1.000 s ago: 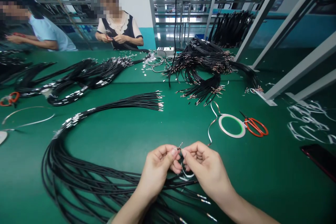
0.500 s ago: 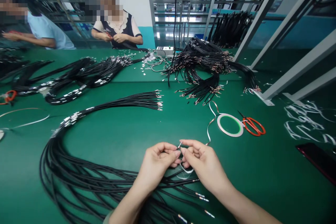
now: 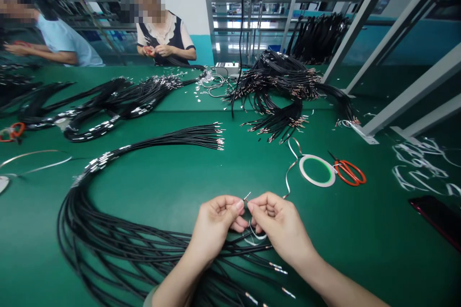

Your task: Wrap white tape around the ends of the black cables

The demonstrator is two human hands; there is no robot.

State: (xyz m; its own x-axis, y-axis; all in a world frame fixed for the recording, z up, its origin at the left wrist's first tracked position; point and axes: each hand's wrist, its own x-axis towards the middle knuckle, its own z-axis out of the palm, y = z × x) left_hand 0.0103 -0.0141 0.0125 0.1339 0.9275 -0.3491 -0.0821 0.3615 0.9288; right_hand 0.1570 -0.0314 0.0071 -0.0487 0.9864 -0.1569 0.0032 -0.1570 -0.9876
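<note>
My left hand (image 3: pixel 218 218) pinches the end of a black cable, whose thin silvery tip (image 3: pixel 247 196) sticks up between thumb and forefinger. Close to its right, my right hand (image 3: pixel 279 218) has thumb and forefinger pressed together on a thin white tape (image 3: pixel 256 236), which loops below the fingers. Under my wrists lies a bundle of black cables (image 3: pixel 118 235), curving left and back to a fan of bare-tipped ends. The tape strip (image 3: pixel 287 177) runs from behind my right hand toward a white tape roll (image 3: pixel 301 172).
Orange-handled scissors (image 3: pixel 351 172) lie right of the roll, a dark phone (image 3: pixel 437 218) farther right. Cable piles (image 3: pixel 281 76) and a small box (image 3: pixel 226 69) are at the back. Metal struts (image 3: pixel 406 88) stand at right. Two people work across the table (image 3: pixel 173 172).
The fingertips of my right hand have drawn slightly away from the cable tip, which now shows more clearly. The view has shifted slightly.
</note>
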